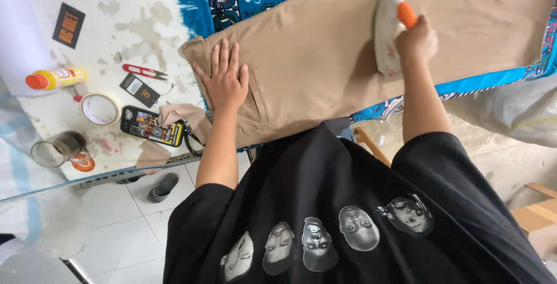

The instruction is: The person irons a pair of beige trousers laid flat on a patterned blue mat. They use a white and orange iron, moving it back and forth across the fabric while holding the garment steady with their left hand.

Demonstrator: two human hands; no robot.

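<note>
Your left hand [226, 81] lies with fingers [223, 55] spread flat on the tan trousers [313, 58], while your right hand [415, 43] grips the iron [387, 34] resting on them.

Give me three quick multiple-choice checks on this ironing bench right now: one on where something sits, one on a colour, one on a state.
1. Where is the left hand?
A. Flat on the tan trousers
B. On the roll of tape
C. Around the glass mug

2. What colour is the handle of the iron?
A. Green
B. Orange
C. Black

3. How does the right hand stand?
A. Open and held above the cloth
B. Resting flat on the table
C. Closed around the iron's handle

Answers:
1 A, the fingers lie spread on the cloth near the pocket.
2 B, orange shows above the fist.
3 C, the fist wraps the handle while the iron sits on the trousers.
</note>
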